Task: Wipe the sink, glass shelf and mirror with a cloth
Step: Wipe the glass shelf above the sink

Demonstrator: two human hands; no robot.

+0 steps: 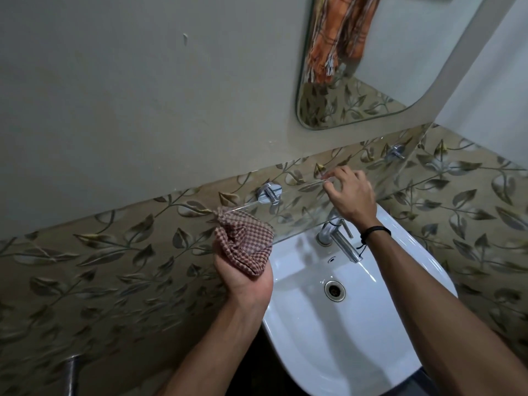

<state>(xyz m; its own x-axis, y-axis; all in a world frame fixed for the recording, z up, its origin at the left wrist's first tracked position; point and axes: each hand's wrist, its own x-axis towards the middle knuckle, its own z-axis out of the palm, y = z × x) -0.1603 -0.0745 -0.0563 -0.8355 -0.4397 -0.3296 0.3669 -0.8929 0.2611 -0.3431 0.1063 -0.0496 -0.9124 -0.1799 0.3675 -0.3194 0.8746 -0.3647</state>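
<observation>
1. Left hand (243, 277): palm up, fingers curled round a bunched cloth (243, 241). The cloth is a coarse weave in a small red-brown and pale check, crumpled into a loose wad. Its top corner rises past the fingertips and touches the left end of the glass shelf (300, 208).

2. Glass shelf: a clear, thin, flat pane with a rounded left corner. Two polished round metal brackets carry it. We see one bracket (268, 194) between the two hands and the other (395, 152) beyond the right fingers.

3. Right hand (353, 195): back up, fingers bent. The thumb and forefinger pinch the thin edge of the pane. A black cord band (374, 231) circles the wrist.

4. Sink (357, 352): glossy white ceramic, an oval basin, lying below both hands. Its round steel drain (334, 291) has a dark centre. A chrome tap (338, 238) stands under the right wrist, seen partly through the glass.

5. Mirror (371, 90): frameless with rounded corners, on the wall above the right fingers. It reflects leafy tile and an orange fringed fabric (337, 38).

6. Wall: embossed tiles (114, 252) in tan with a raised grey-green leaf and vine pattern, behind both hands. Matt pale paint (114, 81) covers the wall above the tiles.

7. Metal pipe (70, 372): dull and cylindrical, low and to the left of the left forearm.
</observation>
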